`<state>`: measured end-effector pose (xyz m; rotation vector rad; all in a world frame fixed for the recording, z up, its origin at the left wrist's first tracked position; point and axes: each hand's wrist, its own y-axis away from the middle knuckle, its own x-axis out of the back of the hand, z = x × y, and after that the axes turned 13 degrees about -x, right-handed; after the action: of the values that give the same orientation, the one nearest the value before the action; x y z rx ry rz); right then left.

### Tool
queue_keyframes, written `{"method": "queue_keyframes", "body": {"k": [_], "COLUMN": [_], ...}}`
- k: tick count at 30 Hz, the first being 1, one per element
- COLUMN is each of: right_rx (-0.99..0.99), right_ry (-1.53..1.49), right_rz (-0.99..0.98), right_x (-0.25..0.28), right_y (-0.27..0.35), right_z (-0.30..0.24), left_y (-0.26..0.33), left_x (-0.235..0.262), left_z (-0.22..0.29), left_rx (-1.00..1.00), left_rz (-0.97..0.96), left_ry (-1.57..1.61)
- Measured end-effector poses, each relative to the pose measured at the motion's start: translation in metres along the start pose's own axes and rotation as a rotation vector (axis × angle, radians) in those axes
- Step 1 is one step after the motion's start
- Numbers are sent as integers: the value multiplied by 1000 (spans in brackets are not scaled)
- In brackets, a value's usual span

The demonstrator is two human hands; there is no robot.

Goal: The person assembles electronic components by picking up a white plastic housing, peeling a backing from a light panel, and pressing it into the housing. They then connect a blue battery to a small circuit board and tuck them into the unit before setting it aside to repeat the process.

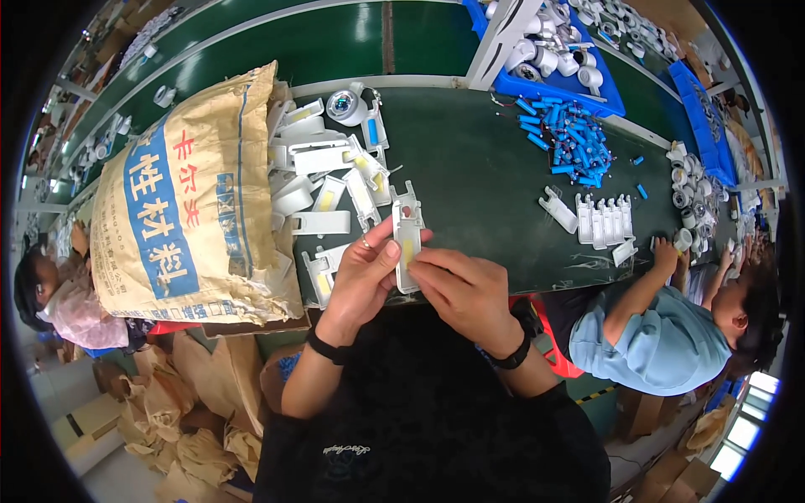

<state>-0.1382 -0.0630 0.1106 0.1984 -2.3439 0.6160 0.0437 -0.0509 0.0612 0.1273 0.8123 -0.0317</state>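
- The left hand (362,277) was closed around the left edge of a flat white plastic housing with a pale yellow rectangular strip (407,245), thumb laid across its face; a ring showed on one finger.
- The right hand (464,289) pinched the lower right part of the same housing, its fingers curled over it. The piece was held upright between both hands, just above the near edge of the dark green worktable (478,176).
- Stage of work, as a judgement: a loose heap of similar white housings (323,180) lay just beyond the left hand, seemingly waiting to be handled, while a short row of white pieces standing side by side (602,220) sat well to the right. Much of the batch appeared to be left.
- A large tan woven sack with a blue panel and red and white printed characters (189,201) lay on its side at the left of the table, its mouth touching the heap.
- A scatter of small blue cylindrical parts (570,138) lay at the far right of the table, near a blue plastic tray of white round components (553,59).
- A co-worker in a light blue shirt (654,335) reached onto the table at the right; crumpled brown paper bags (180,411) lay on the floor below left.
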Motion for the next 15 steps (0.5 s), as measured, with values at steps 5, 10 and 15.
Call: {"method": "queue_keyframes", "body": {"k": [5,10,15], "right_rx": [29,-87,-182], "right_ry": [17,-119,-182], "right_rz": [-22,-47,-91], "right_x": [-5,-12,-9], "right_y": [3,4,5], "right_z": [5,11,14], "left_y": [0,-1,-2], "left_x": [-2,1,-3], "left_z": [5,6,7], "left_rx": [11,59,102], "left_rz": [-13,-28,-11], "left_ry": [-12,-32,-71]}}
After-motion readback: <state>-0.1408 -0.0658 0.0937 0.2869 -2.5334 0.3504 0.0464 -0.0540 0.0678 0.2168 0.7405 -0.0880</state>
